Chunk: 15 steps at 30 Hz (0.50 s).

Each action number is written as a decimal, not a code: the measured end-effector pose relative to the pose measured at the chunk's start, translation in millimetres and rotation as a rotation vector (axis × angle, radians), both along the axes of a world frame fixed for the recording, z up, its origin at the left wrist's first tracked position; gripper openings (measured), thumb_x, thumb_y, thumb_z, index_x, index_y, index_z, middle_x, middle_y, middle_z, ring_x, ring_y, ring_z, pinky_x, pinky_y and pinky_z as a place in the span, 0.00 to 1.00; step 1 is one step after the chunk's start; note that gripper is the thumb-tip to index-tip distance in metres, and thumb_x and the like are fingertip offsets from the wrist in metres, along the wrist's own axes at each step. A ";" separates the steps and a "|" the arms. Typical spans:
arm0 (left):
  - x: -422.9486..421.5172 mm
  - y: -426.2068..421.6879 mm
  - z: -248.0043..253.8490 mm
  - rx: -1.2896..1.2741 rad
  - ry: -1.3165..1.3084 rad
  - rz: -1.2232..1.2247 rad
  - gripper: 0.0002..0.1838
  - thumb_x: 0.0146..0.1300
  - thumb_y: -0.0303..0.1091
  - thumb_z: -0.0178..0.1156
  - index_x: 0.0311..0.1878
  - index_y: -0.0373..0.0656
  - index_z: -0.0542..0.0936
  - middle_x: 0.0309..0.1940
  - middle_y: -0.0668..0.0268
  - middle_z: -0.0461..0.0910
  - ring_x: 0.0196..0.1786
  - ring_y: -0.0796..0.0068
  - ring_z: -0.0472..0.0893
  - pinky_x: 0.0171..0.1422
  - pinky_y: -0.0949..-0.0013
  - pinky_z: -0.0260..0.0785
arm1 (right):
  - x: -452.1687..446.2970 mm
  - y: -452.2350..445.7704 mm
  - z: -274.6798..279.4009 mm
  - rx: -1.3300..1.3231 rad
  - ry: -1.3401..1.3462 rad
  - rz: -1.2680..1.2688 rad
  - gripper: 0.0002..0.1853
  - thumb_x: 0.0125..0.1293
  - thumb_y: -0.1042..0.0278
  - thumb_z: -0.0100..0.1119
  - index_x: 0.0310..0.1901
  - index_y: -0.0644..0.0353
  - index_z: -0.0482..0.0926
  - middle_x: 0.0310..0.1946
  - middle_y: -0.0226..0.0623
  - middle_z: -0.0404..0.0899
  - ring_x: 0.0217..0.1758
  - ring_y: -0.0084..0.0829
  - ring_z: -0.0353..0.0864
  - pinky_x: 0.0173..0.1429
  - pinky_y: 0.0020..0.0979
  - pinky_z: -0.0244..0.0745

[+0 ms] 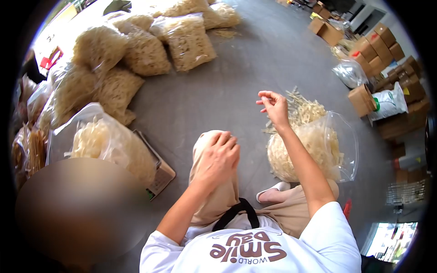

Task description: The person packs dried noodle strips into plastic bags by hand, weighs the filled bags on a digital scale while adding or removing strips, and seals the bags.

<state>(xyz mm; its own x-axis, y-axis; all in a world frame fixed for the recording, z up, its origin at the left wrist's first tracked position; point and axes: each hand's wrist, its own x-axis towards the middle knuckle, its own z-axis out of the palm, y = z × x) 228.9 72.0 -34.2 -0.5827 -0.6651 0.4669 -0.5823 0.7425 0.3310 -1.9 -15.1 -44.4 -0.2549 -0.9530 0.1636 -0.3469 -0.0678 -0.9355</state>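
Observation:
My left hand (218, 157) lies over my bent knee (202, 150), its fingers spread and bent, with no object visible in it. Raised in front of me, my right hand (274, 109) has its fingers apart and slightly curled, pointing left; nothing shows between them. Just beside and below it, a clear plastic bag (348, 148) lies on the floor, its body full of pale, flat, strip-like pieces (302, 152). More loose pale strips (298, 107) are heaped at the bag's far side, near my right wrist.
Another filled clear bag (129, 150) stands at left, against or on a flat device resembling a scale (161, 179). Stuffed bags (189, 43) pile up at far left. Cardboard boxes (373, 50) stack along the right. A blurred round shape (84, 209) covers the lower left.

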 end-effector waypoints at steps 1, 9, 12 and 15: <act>-0.7 -1.0 -1.8 0.000 0.008 -0.001 0.06 0.51 0.30 0.58 0.32 0.40 0.79 0.42 0.64 0.80 0.53 0.64 0.75 0.61 0.59 0.63 | -17.8 3.6 -19.5 0.053 -0.030 -0.047 0.10 0.66 0.77 0.52 0.46 0.64 0.79 0.39 0.36 0.81 0.36 0.26 0.84 0.30 0.25 0.79; -10.7 -0.5 4.1 0.061 -0.046 0.046 0.07 0.52 0.30 0.59 0.34 0.41 0.80 0.43 0.65 0.80 0.54 0.63 0.75 0.62 0.57 0.62 | -76.1 45.1 -187.6 0.662 0.196 -0.055 0.29 0.55 0.66 0.64 0.58 0.63 0.68 0.52 0.49 0.75 0.48 0.39 0.81 0.49 0.35 0.77; -11.6 -2.8 12.6 0.089 -0.083 0.041 0.07 0.51 0.30 0.59 0.34 0.41 0.80 0.43 0.64 0.80 0.54 0.63 0.75 0.62 0.57 0.62 | -82.0 39.0 -239.8 0.752 0.350 -0.128 0.36 0.55 0.69 0.64 0.65 0.59 0.60 0.56 0.53 0.70 0.35 0.32 0.82 0.41 0.31 0.79; -9.5 -8.7 13.8 0.134 -0.113 0.070 0.07 0.49 0.29 0.60 0.34 0.42 0.80 0.42 0.65 0.81 0.53 0.61 0.77 0.61 0.57 0.62 | -89.9 22.8 -261.5 0.930 0.340 -0.265 0.41 0.54 0.67 0.64 0.68 0.55 0.54 0.60 0.58 0.62 0.54 0.46 0.74 0.58 0.37 0.72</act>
